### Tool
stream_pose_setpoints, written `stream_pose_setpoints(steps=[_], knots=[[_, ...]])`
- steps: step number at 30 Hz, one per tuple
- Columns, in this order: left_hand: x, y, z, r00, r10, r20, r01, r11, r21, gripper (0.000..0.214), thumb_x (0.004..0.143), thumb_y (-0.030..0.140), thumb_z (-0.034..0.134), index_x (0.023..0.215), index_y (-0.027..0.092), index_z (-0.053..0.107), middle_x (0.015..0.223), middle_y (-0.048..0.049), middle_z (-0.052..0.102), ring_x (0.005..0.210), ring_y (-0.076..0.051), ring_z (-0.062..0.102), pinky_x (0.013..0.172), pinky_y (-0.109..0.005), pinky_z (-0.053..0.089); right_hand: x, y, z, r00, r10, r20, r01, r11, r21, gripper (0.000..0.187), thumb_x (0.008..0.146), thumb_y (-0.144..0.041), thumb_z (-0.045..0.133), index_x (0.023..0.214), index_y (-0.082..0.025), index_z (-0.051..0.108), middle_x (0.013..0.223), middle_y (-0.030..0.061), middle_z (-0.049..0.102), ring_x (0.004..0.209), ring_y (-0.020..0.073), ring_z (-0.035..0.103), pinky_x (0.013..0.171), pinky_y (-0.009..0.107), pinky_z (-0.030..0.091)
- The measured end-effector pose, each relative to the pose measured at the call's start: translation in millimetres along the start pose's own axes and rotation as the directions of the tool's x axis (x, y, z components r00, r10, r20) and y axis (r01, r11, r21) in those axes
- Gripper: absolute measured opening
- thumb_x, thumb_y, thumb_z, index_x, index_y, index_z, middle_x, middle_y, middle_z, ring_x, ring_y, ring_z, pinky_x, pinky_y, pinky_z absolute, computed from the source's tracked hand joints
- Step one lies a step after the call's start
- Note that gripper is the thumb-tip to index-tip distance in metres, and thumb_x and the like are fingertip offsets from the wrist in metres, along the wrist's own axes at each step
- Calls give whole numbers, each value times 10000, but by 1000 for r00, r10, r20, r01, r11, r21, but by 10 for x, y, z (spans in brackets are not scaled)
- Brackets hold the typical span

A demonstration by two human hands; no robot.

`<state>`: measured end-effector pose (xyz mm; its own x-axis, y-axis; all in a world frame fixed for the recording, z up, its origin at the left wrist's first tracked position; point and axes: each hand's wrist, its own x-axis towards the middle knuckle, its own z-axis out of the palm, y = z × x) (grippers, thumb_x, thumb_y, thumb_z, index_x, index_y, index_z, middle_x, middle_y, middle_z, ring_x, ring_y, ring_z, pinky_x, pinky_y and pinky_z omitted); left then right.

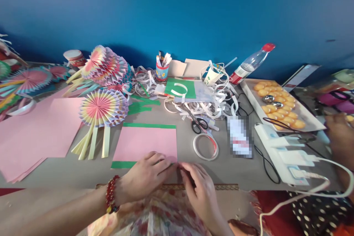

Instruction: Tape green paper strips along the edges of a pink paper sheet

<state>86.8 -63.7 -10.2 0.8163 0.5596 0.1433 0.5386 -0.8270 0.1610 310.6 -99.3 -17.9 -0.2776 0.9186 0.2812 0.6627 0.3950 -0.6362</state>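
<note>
A pink paper sheet [146, 142] with green strips along its top and bottom edges lies on the grey table in front of me. My left hand [152, 173] rests over its lower right part, fingers stretched toward the corner and covering much of the bottom green strip [123, 164]. At that same corner, the thumb and fingertips of my right hand [201, 190] are pinched together, touching the left fingertips. What sits between them is hidden. Just beyond my right hand lie a roll of double-sided tape [195, 147] and black-handled scissors [196, 125].
Pleated paper fans [101, 107] and pink sheets [41, 129] lie left. Behind are green paper [170, 85], curled white scraps [204, 108], a pen cup [162, 72] and a leaning bottle [250, 64]. A power strip [269, 140] with cables and a tray [250, 96] lie right, near another person's hand [339, 136].
</note>
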Motion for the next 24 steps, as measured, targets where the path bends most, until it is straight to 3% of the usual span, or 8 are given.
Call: stream_pose_setpoints(steps=[9,16,24], knots=[[-27,2,16,1000,24,14,-25,997,66,344,979,240,542,1321,203,549,1235,-79,594,1120,-246,526,964,-409,414,-39,45,-8,999,15,-31,-13,998,63,310,939,-78,483,1193,-231,573,1038,54,702,949,191,647,810,323,540],[-31,5,16,1000,-1,5,1,1000,12,302,987,245,525,1275,178,583,1214,-57,614,1123,-249,515,980,-410,390,-94,87,-27,999,-34,-29,35,998,46,349,917,-44,473,1195,-225,580,1002,53,712,943,200,637,800,335,543],[-18,-6,6,1000,9,-8,-9,1000,6,267,989,238,516,1230,180,613,1241,-42,614,1127,-249,510,992,-415,373,-110,110,2,1000,1,-7,0,997,72,377,909,-48,493,1230,-228,575,1031,65,709,954,211,634,816,353,540]])
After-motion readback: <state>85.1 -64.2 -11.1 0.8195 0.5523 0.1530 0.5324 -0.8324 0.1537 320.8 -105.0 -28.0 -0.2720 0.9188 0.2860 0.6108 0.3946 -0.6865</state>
